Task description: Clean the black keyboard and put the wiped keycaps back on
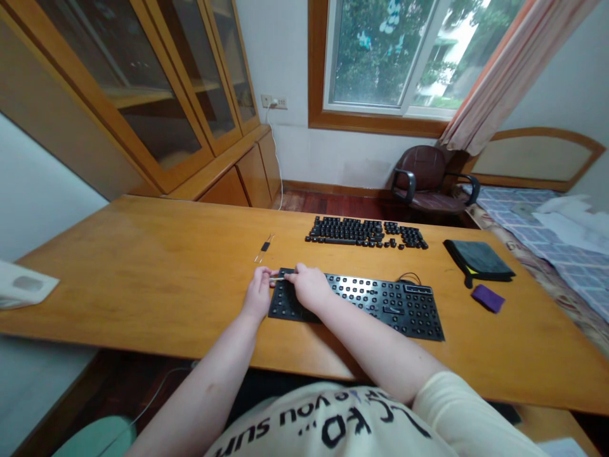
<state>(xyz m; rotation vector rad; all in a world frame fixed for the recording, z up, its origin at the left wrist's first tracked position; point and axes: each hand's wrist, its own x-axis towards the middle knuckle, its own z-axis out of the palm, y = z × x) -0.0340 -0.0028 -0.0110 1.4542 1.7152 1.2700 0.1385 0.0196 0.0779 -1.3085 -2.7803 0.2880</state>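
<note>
A black keyboard base [366,298] with its keycaps off lies flat on the desk in front of me, showing rows of bare switches. My right hand [309,287] is over its upper left part, with the fingers pinched on a thin pale stick [277,279]. At the left edge of the base is my left hand [259,293], its fingers curled in at the other end of the stick. The exact kind of stick is too small to make out. Behind the base, the loose black keycaps [345,230] are laid out in keyboard order.
A small wire tool with a black middle [265,246] lies on the wooden desk [157,273]. At the right are a folded dark cloth [478,257] and a purple cloth [488,298]. A white object [28,284] stands at the left edge. Beyond is an office chair [425,178].
</note>
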